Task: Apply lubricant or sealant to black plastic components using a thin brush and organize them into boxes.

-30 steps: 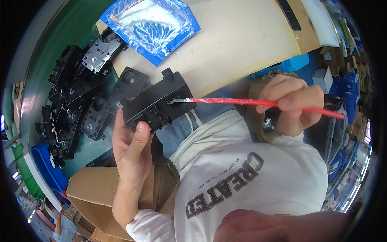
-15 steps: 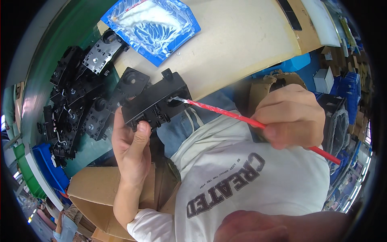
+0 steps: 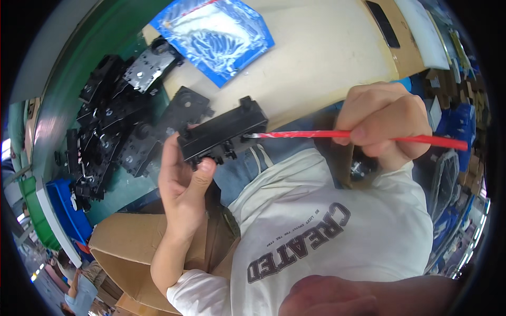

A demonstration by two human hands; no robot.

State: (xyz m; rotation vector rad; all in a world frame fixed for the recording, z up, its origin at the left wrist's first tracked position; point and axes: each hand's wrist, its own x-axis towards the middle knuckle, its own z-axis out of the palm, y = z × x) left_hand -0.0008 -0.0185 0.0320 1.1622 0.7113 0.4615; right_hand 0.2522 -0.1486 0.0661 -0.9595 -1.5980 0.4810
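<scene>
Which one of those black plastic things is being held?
The boxy black part in the left hand, at the tip of the red stick; the other black parts lie to its left.

Black housing (image 3: 222,129): plastic-looking, smooth, low sheen. Red stick (image 3: 316,134): glossy, plastic-looking, smeared white near its tip. Blue sheet (image 3: 224,79): smooth, streaked with shiny white paste (image 3: 211,31). Cardboard box (image 3: 132,234): matt. From where I stand, shirt (image 3: 371,224): matt cloth.

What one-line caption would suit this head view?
The left hand grips a black part while the right hand holds a red stick, its white-smeared tip at the part's end.
</scene>
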